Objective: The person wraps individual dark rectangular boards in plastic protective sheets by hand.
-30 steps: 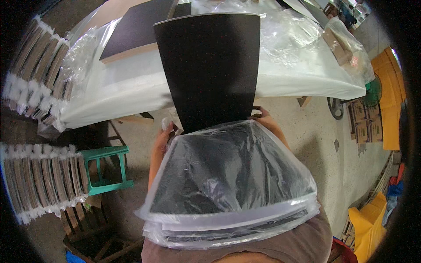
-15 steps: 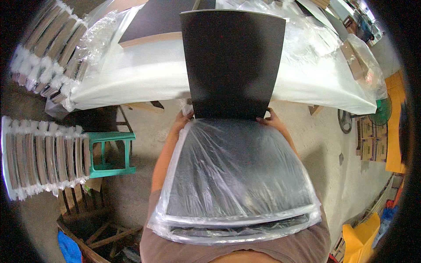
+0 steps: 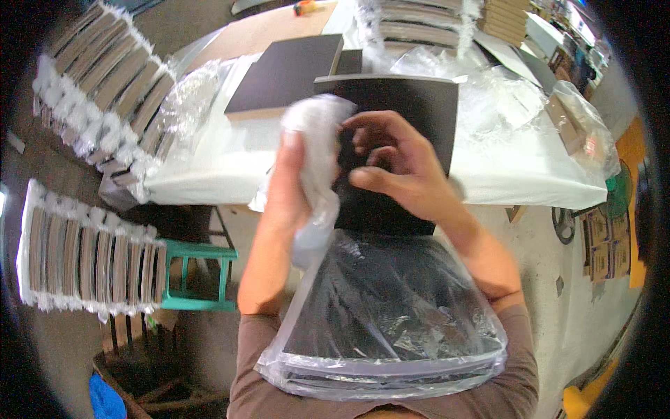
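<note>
A flat black board (image 3: 412, 202) stretches from my front over the near table edge. A clear plastic bag (image 3: 398, 314) covers its near part, and the far part is bare. Above the board, my left hand (image 3: 287, 174) is closed around a crumpled white cloth (image 3: 317, 133); motion blur softens it, and its lower end hangs down past my wrist. Facing it is my right hand (image 3: 401, 160), raised over the bare board with bent fingers and the thumb apart, holding nothing visible.
A white-covered table (image 3: 516, 178) lies ahead, bearing another black board (image 3: 286, 73) and loose clear film (image 3: 488, 84). At left, wrapped panel stacks (image 3: 91, 258) stand by a green stool (image 3: 199, 276). A bagged box (image 3: 576, 122) sits at the table's right end.
Both hands have left the board's sides at the bag's mouth and risen above the bare part. The white cloth has come up in my left hand. The view has tilted, showing more of the table.
</note>
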Action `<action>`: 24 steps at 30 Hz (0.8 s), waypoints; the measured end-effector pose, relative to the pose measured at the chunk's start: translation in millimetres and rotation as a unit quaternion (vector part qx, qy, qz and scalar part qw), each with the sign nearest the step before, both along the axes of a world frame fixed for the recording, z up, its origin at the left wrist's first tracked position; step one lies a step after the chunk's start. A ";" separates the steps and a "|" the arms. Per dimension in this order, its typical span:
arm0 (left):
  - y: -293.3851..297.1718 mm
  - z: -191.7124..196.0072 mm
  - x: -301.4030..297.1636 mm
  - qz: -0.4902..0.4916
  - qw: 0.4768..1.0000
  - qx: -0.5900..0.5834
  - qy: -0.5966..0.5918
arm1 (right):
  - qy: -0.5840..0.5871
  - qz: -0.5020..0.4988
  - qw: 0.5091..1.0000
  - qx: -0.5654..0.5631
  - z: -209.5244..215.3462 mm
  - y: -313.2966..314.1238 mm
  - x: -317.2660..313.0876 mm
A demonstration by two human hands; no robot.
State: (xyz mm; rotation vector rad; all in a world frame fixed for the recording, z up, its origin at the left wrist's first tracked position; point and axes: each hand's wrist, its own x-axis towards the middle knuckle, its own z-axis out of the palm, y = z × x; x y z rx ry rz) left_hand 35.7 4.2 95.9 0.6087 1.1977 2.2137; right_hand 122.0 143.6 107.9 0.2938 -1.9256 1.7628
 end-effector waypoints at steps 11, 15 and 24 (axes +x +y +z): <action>42.7 -32.3 18.0 0.092 0.995 0.018 0.013 | 0.034 -0.135 0.976 -0.168 -25.5 21.0 -6.0; 49.4 -30.2 27.1 0.064 0.998 0.024 -0.013 | 0.018 -0.199 0.978 -0.065 -25.2 16.5 -2.6; 49.7 -42.7 18.0 -0.053 0.989 0.032 -0.134 | 0.034 -0.375 0.863 0.335 -34.5 16.5 0.6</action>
